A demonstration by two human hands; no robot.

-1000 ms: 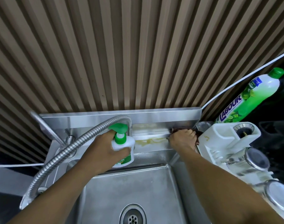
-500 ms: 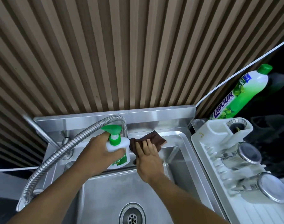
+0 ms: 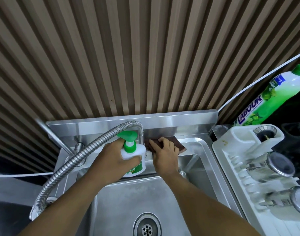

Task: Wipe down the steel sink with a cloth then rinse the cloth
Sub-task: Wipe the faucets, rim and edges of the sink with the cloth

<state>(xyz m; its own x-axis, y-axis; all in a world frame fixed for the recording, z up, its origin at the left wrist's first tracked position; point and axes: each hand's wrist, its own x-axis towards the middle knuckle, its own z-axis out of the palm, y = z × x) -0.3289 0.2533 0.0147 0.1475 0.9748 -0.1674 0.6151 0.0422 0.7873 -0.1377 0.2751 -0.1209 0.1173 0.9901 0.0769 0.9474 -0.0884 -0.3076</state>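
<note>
Leftward from the sink's [image 3: 201, 147] right corner the cloth [image 3: 179, 145] has slid; it lies on the back ledge by the tap [image 3: 140, 136], pressed by the right grip's [image 3: 164, 155] near-flat fingers. The left grip [image 3: 111, 161] curls round the soap bottle [image 3: 134, 161]. Wiping step; next likely the bottle's spot.

light: even, bright overhead | glare: soft on steel sink [image 3: 197, 120] | edges: wide-angle bowed | corners: dim

Both my hands are bare: my left hand [image 3: 111, 157] and my right hand [image 3: 165, 155]. Behind the fingers, my wrists, my left forearm [image 3: 72, 200] and my right forearm [image 3: 207, 200] are bare too, until the lower edge of view.
</note>
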